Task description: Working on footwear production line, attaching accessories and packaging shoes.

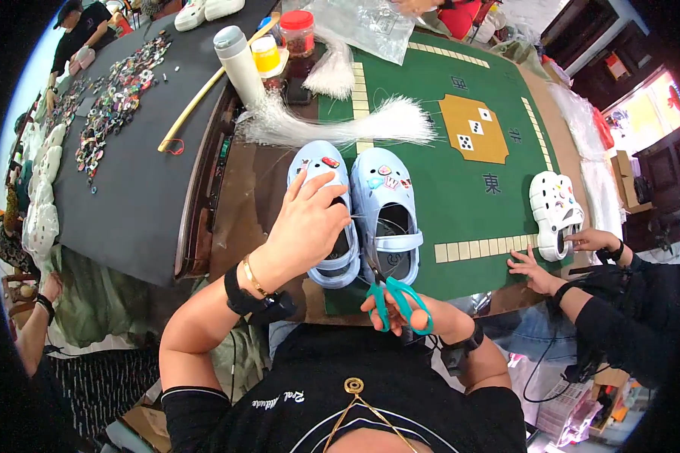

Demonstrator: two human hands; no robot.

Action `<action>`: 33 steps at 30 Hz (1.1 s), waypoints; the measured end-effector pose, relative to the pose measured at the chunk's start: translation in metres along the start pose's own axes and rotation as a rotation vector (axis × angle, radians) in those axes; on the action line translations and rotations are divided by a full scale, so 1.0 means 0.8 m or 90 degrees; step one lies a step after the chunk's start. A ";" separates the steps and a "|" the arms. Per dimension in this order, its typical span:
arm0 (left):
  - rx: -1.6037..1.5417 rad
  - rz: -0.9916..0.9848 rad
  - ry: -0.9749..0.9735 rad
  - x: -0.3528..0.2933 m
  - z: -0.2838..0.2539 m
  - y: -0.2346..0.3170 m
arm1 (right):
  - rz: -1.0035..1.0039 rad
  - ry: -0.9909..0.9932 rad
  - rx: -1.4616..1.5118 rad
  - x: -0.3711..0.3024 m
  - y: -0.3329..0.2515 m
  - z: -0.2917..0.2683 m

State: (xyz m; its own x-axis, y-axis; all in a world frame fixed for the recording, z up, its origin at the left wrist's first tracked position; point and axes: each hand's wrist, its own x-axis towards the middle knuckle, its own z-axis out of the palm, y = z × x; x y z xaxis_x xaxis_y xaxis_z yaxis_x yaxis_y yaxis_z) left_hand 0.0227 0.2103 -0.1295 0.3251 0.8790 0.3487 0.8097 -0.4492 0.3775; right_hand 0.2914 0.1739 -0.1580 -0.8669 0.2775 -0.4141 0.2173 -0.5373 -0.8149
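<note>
- While the left hand (pixel 306 226) lies over the left pale-blue clog (pixel 317 153), its fingers are bent and a little spread upon the upper; I cannot tell whether thumb and index finger pinch something on the inner side.
- The right hand (pixel 421 320) is closed around the scissors (pixel 397 287), with fingers at the teal loops; the blades point away from the body, to the heel of the right pale-blue clog (pixel 385 196), and it is not clear if they touch it.
- By my judgement, the step in hand is the fixing or trimming of fine thread, because a thin pale line (pixel 363 218) seems to reach toward the right clog's opening.
- The next move, I think, calls for bringing the blades exactly to this line, with strap and charms (pixel 389 183) kept out of their way.
- Both clogs stand side by side, toes away from the person: one directly under the left fingers, the other just beside these and just beyond the right hand.
- Under them are the green mat (pixel 461 219) and the brown tabletop (pixel 264 219).
- Beyond the toes lies a bundle of pale strands (pixel 400 122).
- Farther to the right, another person's hands (pixel 533 273) are at a white clog (pixel 555 200).
</note>
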 end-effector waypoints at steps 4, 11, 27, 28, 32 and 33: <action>0.015 0.017 -0.001 -0.002 -0.013 0.008 | -0.070 0.028 -0.030 0.007 -0.028 0.007; 0.063 0.050 0.003 -0.004 -0.019 0.019 | -0.024 0.102 -0.176 0.014 -0.053 0.013; 0.073 0.018 0.014 -0.005 -0.043 0.016 | -0.068 0.205 -0.029 -0.006 -0.053 0.013; 0.075 0.006 0.015 -0.006 -0.044 0.016 | -0.079 0.186 -0.076 -0.007 -0.052 0.014; 0.069 0.023 0.040 -0.004 -0.043 0.019 | -0.045 0.153 -0.241 -0.006 -0.051 0.012; 0.069 0.023 0.039 -0.004 -0.044 0.020 | -0.045 0.153 -0.240 -0.004 -0.053 0.012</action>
State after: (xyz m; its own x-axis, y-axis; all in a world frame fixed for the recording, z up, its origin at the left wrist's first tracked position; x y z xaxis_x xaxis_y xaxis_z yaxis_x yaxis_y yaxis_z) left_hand 0.0178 0.1945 -0.0944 0.3281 0.8496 0.4130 0.8468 -0.4583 0.2700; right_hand 0.2807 0.1880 -0.1179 -0.7661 0.5045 -0.3982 0.3477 -0.1957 -0.9169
